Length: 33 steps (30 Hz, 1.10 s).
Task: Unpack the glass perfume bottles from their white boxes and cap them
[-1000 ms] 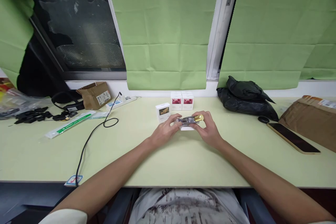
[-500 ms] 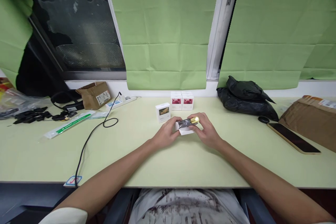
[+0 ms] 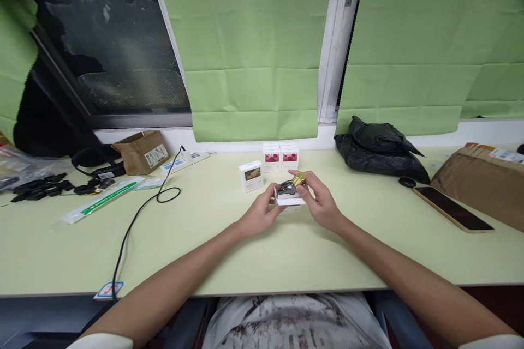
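A small white box [image 3: 290,202], its top open, is held above the table by my left hand [image 3: 257,215], fingers closed around its left side. Inside it lies a dark, shiny plastic-wrapped item [image 3: 285,187] whose kind I cannot make out. My right hand [image 3: 322,204] pinches a short gold cylinder [image 3: 298,178] between thumb and fingers at the box's right end. Just behind my left hand stands a white box with a brownish picture [image 3: 251,176]. Farther back are white boxes with red pictures [image 3: 280,158], side by side.
To the right lie a phone [image 3: 452,209], a black mouse [image 3: 407,182], a black plastic bag [image 3: 380,152] and a brown parcel [image 3: 483,182]. On the left are an open carton [image 3: 141,154], a power strip [image 3: 186,161], a black cable [image 3: 137,215] and a green-striped plastic packet [image 3: 102,200].
The gold cylinder has tipped more upright in my right hand, raised at the box's right end. The white box has turned so its front faces me more. The view has shifted slightly.
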Available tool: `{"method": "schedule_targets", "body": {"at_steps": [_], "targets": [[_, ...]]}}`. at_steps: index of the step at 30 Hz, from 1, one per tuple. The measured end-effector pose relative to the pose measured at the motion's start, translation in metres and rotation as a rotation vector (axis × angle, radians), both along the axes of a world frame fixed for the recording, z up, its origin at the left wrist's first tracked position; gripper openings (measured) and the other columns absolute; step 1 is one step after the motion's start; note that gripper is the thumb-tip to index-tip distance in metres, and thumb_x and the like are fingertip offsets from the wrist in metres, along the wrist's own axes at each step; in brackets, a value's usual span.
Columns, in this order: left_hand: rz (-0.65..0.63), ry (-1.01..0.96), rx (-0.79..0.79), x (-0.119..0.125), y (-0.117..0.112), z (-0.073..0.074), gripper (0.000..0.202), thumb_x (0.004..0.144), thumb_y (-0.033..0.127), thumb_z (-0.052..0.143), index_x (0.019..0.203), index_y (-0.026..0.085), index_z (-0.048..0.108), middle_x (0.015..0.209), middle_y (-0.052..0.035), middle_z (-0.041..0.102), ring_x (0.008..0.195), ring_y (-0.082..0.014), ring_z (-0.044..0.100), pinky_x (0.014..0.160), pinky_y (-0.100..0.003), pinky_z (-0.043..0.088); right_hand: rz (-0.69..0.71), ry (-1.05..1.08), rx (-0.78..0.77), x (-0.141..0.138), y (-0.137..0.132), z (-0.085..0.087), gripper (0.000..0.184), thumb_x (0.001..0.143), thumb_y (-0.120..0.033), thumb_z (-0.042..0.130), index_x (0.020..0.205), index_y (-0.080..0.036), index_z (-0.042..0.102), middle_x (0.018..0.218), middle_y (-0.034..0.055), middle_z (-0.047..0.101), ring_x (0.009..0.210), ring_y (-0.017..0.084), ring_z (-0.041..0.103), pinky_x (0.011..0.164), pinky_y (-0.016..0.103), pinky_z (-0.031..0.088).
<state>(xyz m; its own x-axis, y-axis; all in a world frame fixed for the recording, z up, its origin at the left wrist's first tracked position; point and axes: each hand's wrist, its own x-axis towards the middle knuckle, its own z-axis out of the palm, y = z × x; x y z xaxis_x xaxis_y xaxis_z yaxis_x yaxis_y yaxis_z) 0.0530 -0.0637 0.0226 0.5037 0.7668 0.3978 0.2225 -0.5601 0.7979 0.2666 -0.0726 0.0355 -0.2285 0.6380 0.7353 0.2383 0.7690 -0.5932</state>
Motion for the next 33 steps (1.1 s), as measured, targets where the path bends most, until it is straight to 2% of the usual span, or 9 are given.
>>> {"method": "schedule_targets", "body": {"at_steps": [4, 8, 13, 18, 21, 25, 28, 30, 33], "targets": [[0.0, -0.008, -0.066, 0.001, 0.001, 0.001, 0.031, 0.099, 0.046, 0.061, 0.117, 0.023, 0.053, 0.116, -0.0069, 0.068, 0.106, -0.0234, 0.066, 0.091, -0.037, 0.056, -0.024, 0.139, -0.026, -0.003, 0.003, -0.003, 0.031, 0.103, -0.043, 0.059, 0.131, -0.029, 0.055, 0.113, 0.0063, 0.066, 0.101, 0.023, 0.065, 0.093, 0.042, 0.055], [-0.006, -0.03, -0.086, 0.002, 0.003, -0.001, 0.032, 0.098, 0.045, 0.063, 0.119, 0.022, 0.054, 0.115, -0.0066, 0.068, 0.108, -0.0242, 0.066, 0.092, -0.039, 0.057, -0.03, 0.08, -0.007, -0.001, 0.005, 0.001, 0.024, 0.103, -0.043, 0.06, 0.121, -0.027, 0.063, 0.11, 0.0063, 0.067, 0.1, 0.023, 0.065, 0.09, 0.042, 0.057], [-0.025, -0.047, -0.085, 0.003, 0.004, -0.001, 0.03, 0.099, 0.042, 0.063, 0.12, 0.022, 0.055, 0.12, -0.0072, 0.069, 0.112, -0.0247, 0.066, 0.093, -0.038, 0.056, 0.024, 0.013, -0.043, 0.002, 0.006, 0.008, 0.025, 0.103, -0.042, 0.058, 0.122, -0.026, 0.064, 0.112, 0.007, 0.069, 0.101, 0.023, 0.066, 0.093, 0.042, 0.056], [-0.006, -0.048, -0.074, 0.003, 0.004, -0.002, 0.031, 0.099, 0.039, 0.062, 0.124, 0.022, 0.055, 0.121, -0.0069, 0.068, 0.112, -0.0237, 0.065, 0.094, -0.037, 0.056, 0.01, 0.011, -0.041, 0.002, 0.006, 0.007, 0.027, 0.104, -0.038, 0.058, 0.127, -0.026, 0.064, 0.119, 0.0076, 0.069, 0.108, 0.024, 0.066, 0.099, 0.042, 0.054], [-0.029, -0.068, -0.082, 0.002, 0.006, -0.003, 0.03, 0.1, 0.038, 0.061, 0.124, 0.022, 0.054, 0.123, -0.0066, 0.068, 0.114, -0.0235, 0.065, 0.095, -0.037, 0.055, -0.008, -0.02, -0.023, 0.003, 0.005, 0.004, 0.034, 0.105, -0.037, 0.054, 0.137, -0.028, 0.059, 0.127, 0.0081, 0.068, 0.115, 0.024, 0.065, 0.103, 0.043, 0.052], [-0.016, -0.062, -0.089, 0.002, 0.009, -0.004, 0.029, 0.1, 0.04, 0.062, 0.122, 0.022, 0.055, 0.122, -0.0062, 0.067, 0.111, -0.0227, 0.065, 0.096, -0.037, 0.054, -0.051, -0.076, 0.024, 0.005, 0.003, 0.001, 0.048, 0.107, -0.038, 0.049, 0.154, -0.032, 0.043, 0.134, 0.0079, 0.066, 0.123, 0.025, 0.064, 0.106, 0.045, 0.052], [-0.002, -0.059, -0.091, 0.002, 0.009, -0.004, 0.03, 0.098, 0.043, 0.064, 0.119, 0.022, 0.055, 0.118, -0.0055, 0.068, 0.106, -0.022, 0.065, 0.092, -0.036, 0.055, -0.054, -0.134, 0.095, 0.006, 0.004, 0.001, 0.046, 0.107, -0.04, 0.048, 0.153, -0.034, 0.046, 0.142, 0.0079, 0.063, 0.125, 0.027, 0.063, 0.108, 0.048, 0.05], [0.01, -0.047, -0.097, 0.002, 0.009, -0.004, 0.03, 0.099, 0.044, 0.063, 0.118, 0.022, 0.055, 0.116, -0.0051, 0.068, 0.105, -0.0219, 0.065, 0.089, -0.034, 0.055, -0.034, -0.153, 0.117, 0.007, 0.004, 0.002, 0.049, 0.105, -0.042, 0.054, 0.152, -0.035, 0.046, 0.143, 0.008, 0.062, 0.125, 0.028, 0.062, 0.108, 0.048, 0.05], [0.027, -0.041, -0.099, 0.002, 0.01, -0.004, 0.031, 0.1, 0.046, 0.061, 0.121, 0.023, 0.055, 0.118, -0.0056, 0.068, 0.106, -0.0224, 0.066, 0.087, -0.034, 0.055, -0.021, -0.161, 0.12, 0.007, 0.003, 0.003, 0.064, 0.096, -0.046, 0.07, 0.153, -0.034, 0.045, 0.14, 0.0083, 0.063, 0.124, 0.029, 0.061, 0.107, 0.048, 0.051]]}}
